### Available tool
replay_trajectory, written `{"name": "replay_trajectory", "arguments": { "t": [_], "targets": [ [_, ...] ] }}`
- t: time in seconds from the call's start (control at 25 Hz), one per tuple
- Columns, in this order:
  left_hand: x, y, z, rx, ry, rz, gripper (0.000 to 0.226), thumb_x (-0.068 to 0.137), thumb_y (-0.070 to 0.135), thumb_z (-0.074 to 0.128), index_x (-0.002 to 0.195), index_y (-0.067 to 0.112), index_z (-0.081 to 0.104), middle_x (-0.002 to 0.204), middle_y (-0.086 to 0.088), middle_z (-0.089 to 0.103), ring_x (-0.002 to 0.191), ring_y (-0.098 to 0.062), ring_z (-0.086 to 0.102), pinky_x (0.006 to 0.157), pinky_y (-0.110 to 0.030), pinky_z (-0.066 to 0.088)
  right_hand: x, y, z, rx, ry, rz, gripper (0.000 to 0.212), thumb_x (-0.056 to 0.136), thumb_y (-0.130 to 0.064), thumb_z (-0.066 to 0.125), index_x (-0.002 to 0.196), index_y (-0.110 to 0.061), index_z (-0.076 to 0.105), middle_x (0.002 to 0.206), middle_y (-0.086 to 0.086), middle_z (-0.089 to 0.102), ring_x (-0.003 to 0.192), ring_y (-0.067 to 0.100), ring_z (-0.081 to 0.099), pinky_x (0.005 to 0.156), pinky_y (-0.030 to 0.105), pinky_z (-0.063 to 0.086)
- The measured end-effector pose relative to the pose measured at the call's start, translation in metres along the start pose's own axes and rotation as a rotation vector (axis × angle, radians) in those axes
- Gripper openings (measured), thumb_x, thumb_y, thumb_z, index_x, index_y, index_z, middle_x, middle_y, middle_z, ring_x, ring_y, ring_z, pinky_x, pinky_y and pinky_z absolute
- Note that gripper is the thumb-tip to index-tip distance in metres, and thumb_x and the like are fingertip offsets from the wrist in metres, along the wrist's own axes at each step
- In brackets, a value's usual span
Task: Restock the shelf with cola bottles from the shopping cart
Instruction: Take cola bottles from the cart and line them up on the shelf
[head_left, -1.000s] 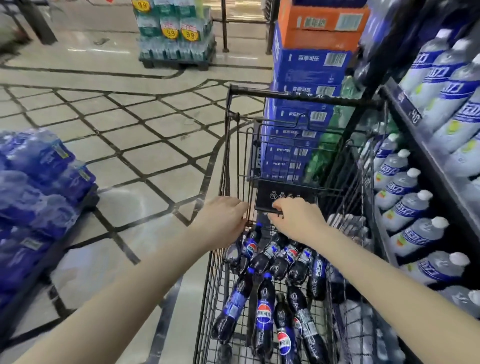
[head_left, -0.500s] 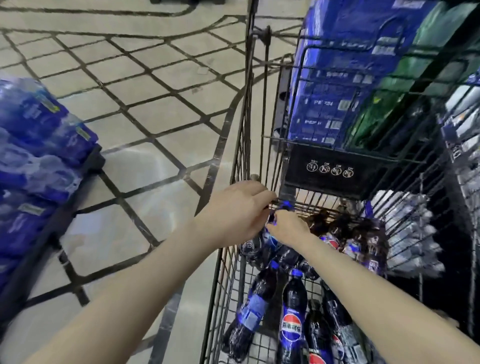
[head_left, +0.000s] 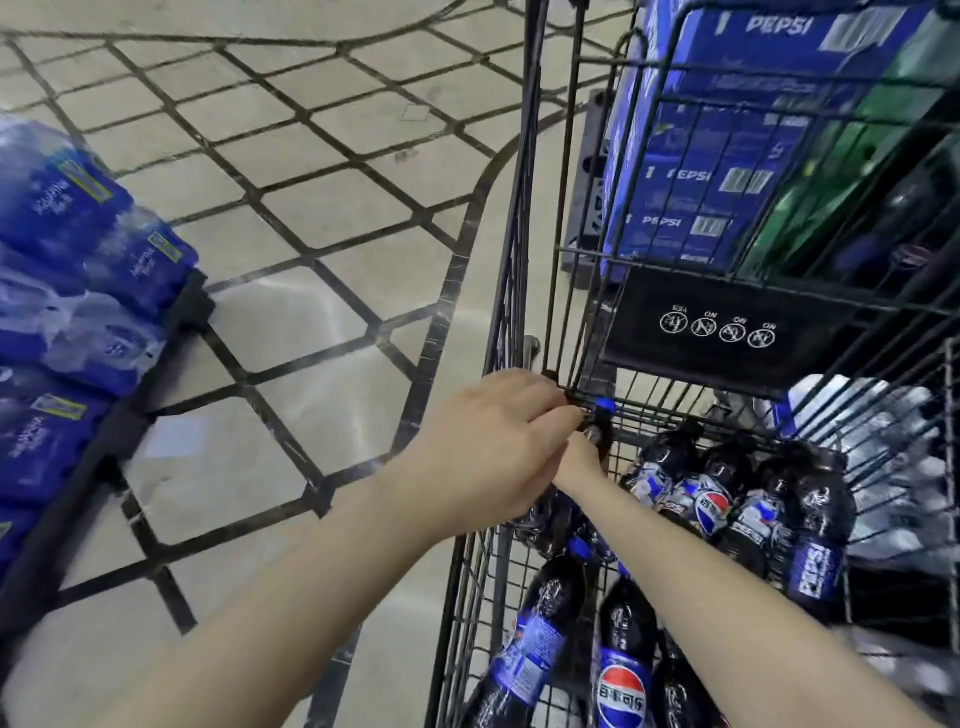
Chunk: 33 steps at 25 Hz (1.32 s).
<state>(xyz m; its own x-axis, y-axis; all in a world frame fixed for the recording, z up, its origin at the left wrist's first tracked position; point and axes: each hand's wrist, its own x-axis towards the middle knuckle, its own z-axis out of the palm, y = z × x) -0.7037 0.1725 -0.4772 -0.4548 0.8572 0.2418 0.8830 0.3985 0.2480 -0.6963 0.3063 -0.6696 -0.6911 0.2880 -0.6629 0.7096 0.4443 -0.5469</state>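
Observation:
The wire shopping cart fills the right half of the head view, with several dark cola bottles with blue labels lying in its basket. My left hand reaches over the cart's near left corner, fingers curled down at the neck of a blue-capped cola bottle. My right hand lies mostly hidden under the left one and grips that same bottle just below the neck. More bottles lie under my right forearm. No shelf is in view.
Blue Pepsi cartons and green packs stand behind the cart. Wrapped packs of water bottles sit on a black pallet at the left. Clear bottles show through the cart's right side. Tiled floor lies between.
My view has tilted down and moved closer, so the shelf has left the view. Both hands have dropped from the cart's child-seat flap to the blue-capped bottle at the basket's corner.

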Motion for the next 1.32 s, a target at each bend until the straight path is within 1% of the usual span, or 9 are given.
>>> {"name": "replay_trajectory", "arguments": {
  "t": [0.24,0.36,0.56,0.68,0.8,0.92,1.08,1.2,1.32],
  "targets": [
    [-0.002,0.0,0.006,0.075,0.021,0.006,0.024,0.082,0.012,0.049,0.088,0.002,0.07,0.089,-0.011,0.069,0.089,-0.029,0.066,0.089,-0.037,0.045,0.051,0.017,0.028,0.33,0.011,0.078,0.073,0.058,-0.06,0.049,0.115,-0.015,0.054,0.113,0.009,0.06,0.104,0.025,0.057,0.087,0.038,0.048],
    [-0.003,0.001,0.007,0.104,0.017,0.007,0.02,0.081,0.011,0.053,0.088,0.003,0.07,0.088,-0.009,0.069,0.087,-0.028,0.066,0.092,-0.034,0.042,0.006,-0.006,0.003,0.402,0.053,0.144,0.06,0.076,-0.041,0.058,0.124,-0.005,0.052,0.124,0.013,0.058,0.113,0.028,0.055,0.088,0.026,0.041],
    [0.0,0.005,0.0,0.134,-0.073,-0.02,0.034,0.079,0.022,0.044,0.097,0.007,0.07,0.092,-0.005,0.071,0.088,-0.023,0.068,0.092,-0.031,0.045,-0.032,0.009,-0.032,0.334,0.109,0.096,0.025,0.078,-0.031,0.073,0.075,-0.013,0.055,0.073,0.002,0.055,0.062,0.015,0.048,0.047,0.024,0.03],
    [0.009,0.02,-0.014,0.069,-0.177,-0.202,0.047,0.087,0.035,0.037,0.119,0.009,0.06,0.112,-0.004,0.067,0.105,-0.022,0.064,0.095,-0.03,0.047,-0.068,0.005,-0.064,0.393,0.089,-0.027,0.02,0.076,-0.029,0.077,0.071,-0.015,0.063,0.063,-0.004,0.06,0.06,0.011,0.056,0.049,0.019,0.041],
    [0.02,0.031,-0.027,-0.102,-0.263,-0.414,0.058,0.096,0.046,0.039,0.145,0.014,0.03,0.143,0.0,0.045,0.132,-0.017,0.041,0.107,-0.028,0.032,-0.113,-0.003,-0.099,0.466,0.051,-0.144,0.027,0.076,-0.028,0.077,0.096,-0.011,0.071,0.085,0.002,0.074,0.083,0.018,0.07,0.078,0.033,0.056],
    [0.03,0.041,-0.035,-0.302,-0.279,-0.595,0.073,0.092,0.055,0.042,0.149,0.015,0.023,0.15,-0.001,0.038,0.136,-0.014,0.037,0.108,-0.026,0.031,-0.151,-0.015,-0.129,0.491,0.004,-0.263,0.031,0.08,-0.022,0.075,0.108,-0.012,0.068,0.098,0.002,0.074,0.092,0.013,0.07,0.086,0.029,0.054],
    [0.04,0.061,-0.051,-0.754,-0.237,-0.805,0.072,0.086,0.056,0.054,0.143,0.017,0.036,0.132,0.004,0.057,0.113,-0.008,0.057,0.099,-0.024,0.041,-0.198,-0.032,-0.159,0.504,0.005,-0.403,0.029,0.079,-0.014,0.074,0.107,-0.016,0.066,0.098,-0.003,0.073,0.09,0.004,0.068,0.076,0.013,0.051],
    [0.043,0.075,-0.066,-1.155,-0.132,-0.881,0.034,0.087,0.039,0.062,0.118,0.026,0.056,0.102,0.008,0.071,0.091,-0.006,0.068,0.085,-0.03,0.056,-0.224,-0.043,-0.167,0.526,-0.003,-0.461,0.028,0.077,-0.01,0.076,0.101,-0.022,0.067,0.092,-0.007,0.074,0.088,0.003,0.069,0.073,0.012,0.05],
    [0.042,0.081,-0.079,-1.279,-0.065,-0.885,0.034,0.079,0.025,0.072,0.11,0.018,0.06,0.095,0.0,0.075,0.089,-0.015,0.072,0.078,-0.033,0.058,-0.243,-0.054,-0.17,0.545,-0.029,-0.532,0.029,0.077,-0.01,0.076,0.1,-0.025,0.067,0.095,-0.01,0.074,0.092,0.002,0.068,0.076,0.012,0.05]
  ]
}}
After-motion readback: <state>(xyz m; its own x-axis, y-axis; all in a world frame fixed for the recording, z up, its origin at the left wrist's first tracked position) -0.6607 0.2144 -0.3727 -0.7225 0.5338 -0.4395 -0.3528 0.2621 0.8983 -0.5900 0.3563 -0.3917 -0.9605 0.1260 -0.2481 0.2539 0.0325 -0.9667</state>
